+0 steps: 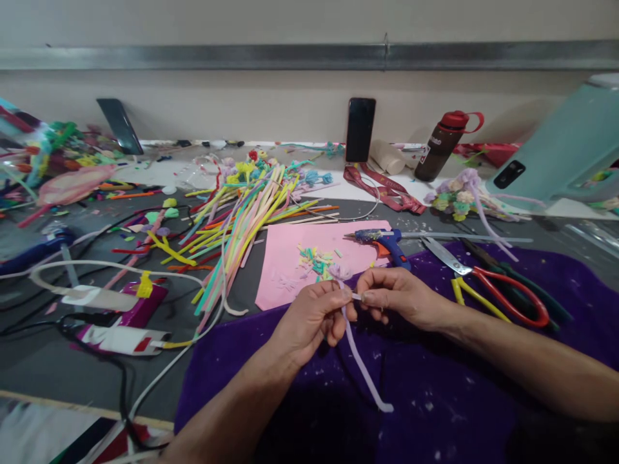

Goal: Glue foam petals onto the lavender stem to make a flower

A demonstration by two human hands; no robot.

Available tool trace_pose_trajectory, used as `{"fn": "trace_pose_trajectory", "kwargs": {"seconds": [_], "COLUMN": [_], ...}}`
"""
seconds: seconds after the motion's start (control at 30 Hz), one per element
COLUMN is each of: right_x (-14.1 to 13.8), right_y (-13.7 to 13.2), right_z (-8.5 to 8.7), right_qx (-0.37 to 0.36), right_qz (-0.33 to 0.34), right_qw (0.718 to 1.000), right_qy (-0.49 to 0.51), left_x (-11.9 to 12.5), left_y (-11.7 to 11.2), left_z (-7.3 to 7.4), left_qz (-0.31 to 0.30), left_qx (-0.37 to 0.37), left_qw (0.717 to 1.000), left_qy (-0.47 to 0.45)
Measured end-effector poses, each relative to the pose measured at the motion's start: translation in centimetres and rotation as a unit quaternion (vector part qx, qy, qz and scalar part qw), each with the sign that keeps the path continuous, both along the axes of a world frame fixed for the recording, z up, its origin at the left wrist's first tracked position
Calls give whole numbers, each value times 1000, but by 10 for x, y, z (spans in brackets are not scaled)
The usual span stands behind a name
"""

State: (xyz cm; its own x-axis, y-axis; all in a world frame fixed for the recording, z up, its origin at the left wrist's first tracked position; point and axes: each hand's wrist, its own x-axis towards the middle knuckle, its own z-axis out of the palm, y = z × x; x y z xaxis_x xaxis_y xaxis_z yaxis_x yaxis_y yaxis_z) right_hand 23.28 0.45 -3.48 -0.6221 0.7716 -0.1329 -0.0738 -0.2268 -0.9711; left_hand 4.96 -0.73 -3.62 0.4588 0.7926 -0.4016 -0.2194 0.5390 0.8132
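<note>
My left hand (314,319) is closed in a pinch on a pale lilac foam strip (360,364) that hangs down over the purple cloth (435,399). A small rolled lilac flower (340,271) sits at the strip's top, just above my fingers. My right hand (399,296) is closed too, pinching the same strip's end from the right, thumb and forefinger meeting my left fingertips. Both hands hover over the near edge of a pink sheet (290,270) scattered with small coloured foam bits.
A blue glue gun (387,241) lies behind my right hand, with red-handled scissors (498,287) to the right. A heap of coloured foam strips (242,219) spreads left of the sheet. Cables, a phone (360,129), a brown bottle (440,145) and finished flowers (457,193) stand farther back.
</note>
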Motion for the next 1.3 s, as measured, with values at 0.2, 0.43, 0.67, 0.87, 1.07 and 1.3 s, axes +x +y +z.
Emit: {"fn": "trace_pose_trajectory", "kwargs": {"seconds": [0.2, 0.43, 0.67, 0.87, 1.07, 1.3], "right_x": [2, 2, 14, 60, 68, 60], "right_y": [0, 3, 9, 45, 60, 66], "right_z": [-5, -6, 18, 33, 7, -6], "right_qx": [-23, -21, 146, 387, 342, 262], "right_qz": [23, 52, -47, -185, -173, -175], "right_qw": [998, 998, 975, 772, 715, 777], "right_qy": [53, 26, -158, -469, -585, -545], "left_x": [2, 2, 0, -2, -3, -5], "left_y": [-2, -4, 0, 1, 1, 0], "left_z": [1, 2, 2, 6, 9, 11], "left_qz": [-5, -21, 18, 7, 22, 32], "left_qx": [-15, -25, 11, 18, 33, 30], "left_qw": [999, 999, 998, 996, 997, 998], "left_qy": [-35, -8, 57, 82, 70, 52]}}
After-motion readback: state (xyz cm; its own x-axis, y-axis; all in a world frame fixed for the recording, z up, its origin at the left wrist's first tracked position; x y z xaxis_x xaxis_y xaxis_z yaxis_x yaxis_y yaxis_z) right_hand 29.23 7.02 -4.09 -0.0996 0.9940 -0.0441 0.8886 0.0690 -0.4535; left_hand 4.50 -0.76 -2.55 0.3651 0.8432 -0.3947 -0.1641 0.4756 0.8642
